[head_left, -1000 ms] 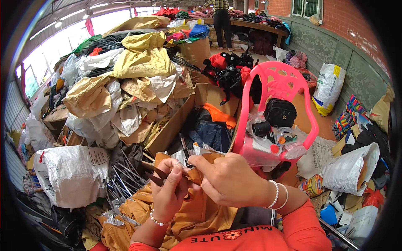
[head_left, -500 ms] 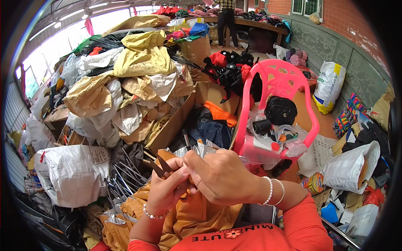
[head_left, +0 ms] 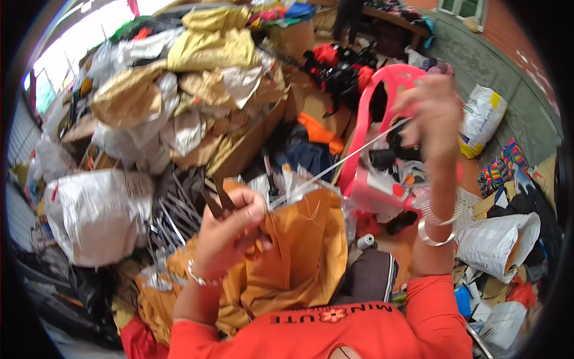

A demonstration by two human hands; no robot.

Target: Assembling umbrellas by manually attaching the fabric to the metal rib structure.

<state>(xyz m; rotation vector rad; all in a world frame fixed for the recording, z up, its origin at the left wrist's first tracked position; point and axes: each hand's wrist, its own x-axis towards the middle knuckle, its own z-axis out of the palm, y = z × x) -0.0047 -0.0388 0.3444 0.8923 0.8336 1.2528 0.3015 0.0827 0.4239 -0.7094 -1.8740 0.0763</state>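
Note:
A pair of scissors (head_left: 219, 202) with dark blades and an orange handle is gripped in my left hand (head_left: 233, 230), blades up. The thumb and forefinger of that hand press together beside the edge of an orange-brown cloth (head_left: 299, 239) spread over my lap. My right hand (head_left: 427, 110), smeared by motion, is raised at the right in front of the pink chair. From its fingers a white thread (head_left: 359, 152) runs taut down toward the cloth by my left hand. Just right of the cloth is a small white thread spool (head_left: 365, 241).
The pink plastic chair (head_left: 363, 113) holds a dark bag and small items. An open cardboard box (head_left: 251, 140) stands ahead, beside a heap of paper and plastic wrappings (head_left: 137, 102). Metal rods (head_left: 179, 206) and a white sack (head_left: 98, 218) lie to the left; more sacks are right.
My right hand has moved away from my left, up and to the right, drawing out the white thread. My left hand keeps the scissors. The view has tilted downward.

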